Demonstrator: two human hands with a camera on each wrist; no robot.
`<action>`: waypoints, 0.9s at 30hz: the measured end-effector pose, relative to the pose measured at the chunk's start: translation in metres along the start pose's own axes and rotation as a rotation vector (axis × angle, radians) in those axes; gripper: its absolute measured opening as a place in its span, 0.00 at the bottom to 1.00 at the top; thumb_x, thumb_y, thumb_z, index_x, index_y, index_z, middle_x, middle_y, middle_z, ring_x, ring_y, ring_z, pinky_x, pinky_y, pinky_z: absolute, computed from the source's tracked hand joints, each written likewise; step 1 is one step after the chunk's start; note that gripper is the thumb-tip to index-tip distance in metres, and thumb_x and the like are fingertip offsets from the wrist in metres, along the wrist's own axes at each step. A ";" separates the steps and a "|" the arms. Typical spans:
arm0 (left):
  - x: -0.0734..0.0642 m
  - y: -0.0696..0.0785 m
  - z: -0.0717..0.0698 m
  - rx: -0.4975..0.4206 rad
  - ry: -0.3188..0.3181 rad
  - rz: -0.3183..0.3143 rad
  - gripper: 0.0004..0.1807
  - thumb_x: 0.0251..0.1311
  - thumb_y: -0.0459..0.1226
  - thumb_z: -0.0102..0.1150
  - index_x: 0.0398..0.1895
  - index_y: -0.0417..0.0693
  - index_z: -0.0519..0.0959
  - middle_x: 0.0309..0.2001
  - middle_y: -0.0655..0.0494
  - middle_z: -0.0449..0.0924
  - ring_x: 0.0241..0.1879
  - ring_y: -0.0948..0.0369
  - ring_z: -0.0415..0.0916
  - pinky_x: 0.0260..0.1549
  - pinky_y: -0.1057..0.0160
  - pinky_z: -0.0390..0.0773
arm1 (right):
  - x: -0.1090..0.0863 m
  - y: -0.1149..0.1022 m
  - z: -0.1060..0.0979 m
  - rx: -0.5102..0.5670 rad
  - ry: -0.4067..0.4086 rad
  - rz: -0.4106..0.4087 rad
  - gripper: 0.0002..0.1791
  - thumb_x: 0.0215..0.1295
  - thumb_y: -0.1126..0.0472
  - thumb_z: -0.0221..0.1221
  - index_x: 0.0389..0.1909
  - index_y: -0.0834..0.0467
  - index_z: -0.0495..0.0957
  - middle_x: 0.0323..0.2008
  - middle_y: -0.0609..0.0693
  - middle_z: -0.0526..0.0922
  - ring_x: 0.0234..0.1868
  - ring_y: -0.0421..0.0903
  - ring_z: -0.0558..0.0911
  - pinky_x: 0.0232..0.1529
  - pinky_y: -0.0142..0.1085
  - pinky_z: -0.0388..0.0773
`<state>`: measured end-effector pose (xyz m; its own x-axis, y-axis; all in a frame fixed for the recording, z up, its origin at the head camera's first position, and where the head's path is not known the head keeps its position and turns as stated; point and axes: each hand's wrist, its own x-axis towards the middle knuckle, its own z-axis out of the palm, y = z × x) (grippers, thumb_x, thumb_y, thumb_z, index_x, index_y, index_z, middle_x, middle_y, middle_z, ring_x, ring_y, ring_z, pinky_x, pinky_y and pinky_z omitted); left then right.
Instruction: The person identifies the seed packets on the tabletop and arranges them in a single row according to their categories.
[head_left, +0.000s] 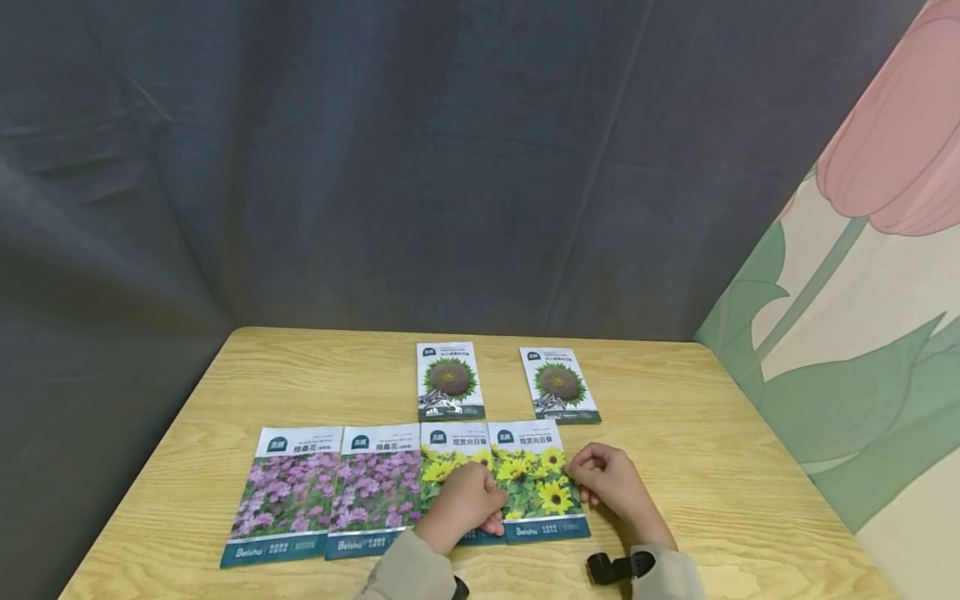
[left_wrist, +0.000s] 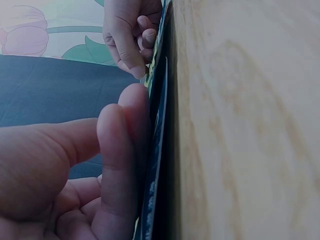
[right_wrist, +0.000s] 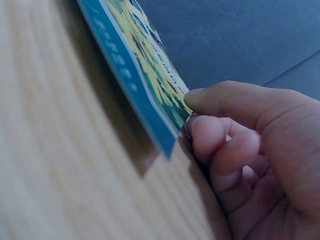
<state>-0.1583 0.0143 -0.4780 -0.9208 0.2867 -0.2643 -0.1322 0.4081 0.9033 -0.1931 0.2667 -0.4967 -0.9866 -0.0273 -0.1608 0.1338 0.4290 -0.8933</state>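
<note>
Four seed packets lie side by side in the head view's front row. Two show purple flowers, the left one [head_left: 285,496] and the right one [head_left: 377,492]; two show yellow sunflowers, the inner one [head_left: 441,457] and the outer one [head_left: 534,483]. My right hand [head_left: 611,482] pinches the outer sunflower packet's right edge between thumb and finger. In the right wrist view that packet's [right_wrist: 135,95] lower edge stands slightly off the table. My left hand [head_left: 463,502] has its fingers curled at the seam, at the same packet's left edge; its exact contact is partly hidden. It covers part of the inner sunflower packet.
Behind the row, two smaller packets with a large sunflower head lie apart, a left one [head_left: 452,382] and a right one [head_left: 560,385]. All rest on a wooden table [head_left: 720,475]. A dark cloth [head_left: 450,167] hangs behind, and a flower-patterned wall [head_left: 862,333] stands right.
</note>
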 end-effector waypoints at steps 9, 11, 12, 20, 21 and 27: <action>-0.002 0.000 -0.002 -0.028 -0.016 -0.002 0.13 0.66 0.32 0.63 0.22 0.40 0.78 0.17 0.51 0.80 0.14 0.62 0.79 0.27 0.62 0.85 | 0.001 0.003 -0.001 0.015 -0.020 -0.014 0.08 0.65 0.67 0.66 0.36 0.67 0.78 0.21 0.52 0.77 0.16 0.43 0.75 0.15 0.30 0.73; -0.003 0.001 -0.003 -0.023 -0.018 0.000 0.13 0.67 0.33 0.63 0.22 0.40 0.78 0.17 0.51 0.80 0.15 0.62 0.79 0.29 0.62 0.86 | 0.000 0.004 -0.001 0.035 -0.029 -0.018 0.09 0.65 0.67 0.66 0.39 0.68 0.77 0.21 0.53 0.78 0.16 0.43 0.75 0.15 0.30 0.73; -0.003 0.001 -0.004 -0.019 -0.017 0.003 0.13 0.67 0.33 0.63 0.22 0.40 0.79 0.17 0.51 0.80 0.14 0.62 0.79 0.29 0.62 0.86 | 0.000 0.004 -0.001 0.045 -0.034 -0.022 0.10 0.65 0.67 0.66 0.40 0.68 0.77 0.21 0.53 0.78 0.16 0.43 0.75 0.15 0.30 0.73; -0.004 0.006 -0.010 -0.028 0.011 0.051 0.10 0.67 0.34 0.62 0.27 0.40 0.79 0.16 0.52 0.79 0.14 0.63 0.77 0.18 0.64 0.82 | -0.001 0.002 -0.003 0.097 -0.048 -0.048 0.12 0.68 0.67 0.64 0.44 0.70 0.74 0.22 0.53 0.78 0.16 0.42 0.76 0.16 0.31 0.73; -0.004 0.007 -0.011 -0.022 0.016 0.064 0.09 0.68 0.33 0.61 0.28 0.40 0.79 0.16 0.53 0.79 0.14 0.62 0.77 0.17 0.64 0.81 | -0.002 0.002 -0.003 0.102 -0.043 -0.044 0.12 0.68 0.66 0.64 0.44 0.70 0.75 0.22 0.53 0.78 0.16 0.43 0.75 0.16 0.31 0.73; -0.004 0.008 -0.021 0.065 0.056 0.124 0.08 0.70 0.35 0.58 0.30 0.44 0.79 0.18 0.54 0.79 0.16 0.59 0.75 0.16 0.63 0.69 | -0.003 -0.002 -0.002 0.105 -0.031 -0.042 0.11 0.69 0.66 0.63 0.43 0.70 0.75 0.23 0.54 0.78 0.16 0.42 0.74 0.15 0.30 0.71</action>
<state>-0.1628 -0.0013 -0.4623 -0.9479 0.2906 -0.1309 0.0063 0.4278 0.9039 -0.1905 0.2679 -0.4934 -0.9884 -0.0724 -0.1335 0.1026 0.3301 -0.9384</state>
